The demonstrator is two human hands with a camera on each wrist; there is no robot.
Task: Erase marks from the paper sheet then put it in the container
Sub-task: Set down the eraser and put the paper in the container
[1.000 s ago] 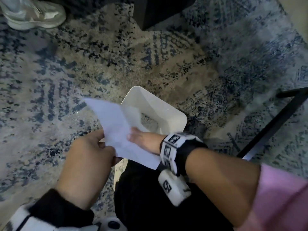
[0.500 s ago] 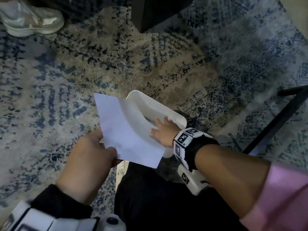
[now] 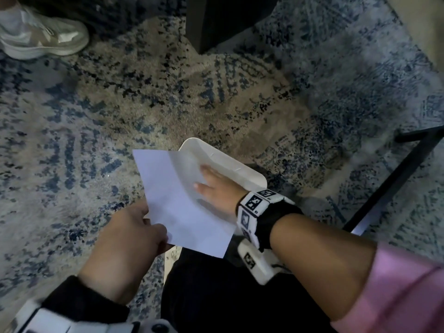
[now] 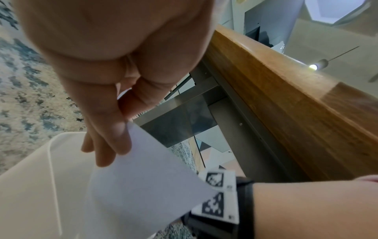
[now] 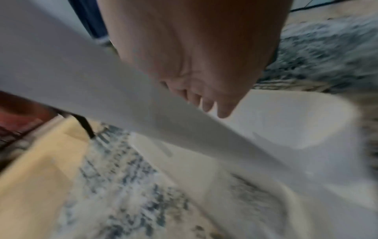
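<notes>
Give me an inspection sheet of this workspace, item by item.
Surface: patterned blue and beige rug.
Job's things: paper sheet held over the white container on the rug; no marks visible.
Clutter: nothing seen.
Hands: left hand pinches the sheet's near corner; right hand lies flat on the sheet.
Cables: nothing seen.
Surroundings: pale shoe, dark metal frame, wooden table edge.
</notes>
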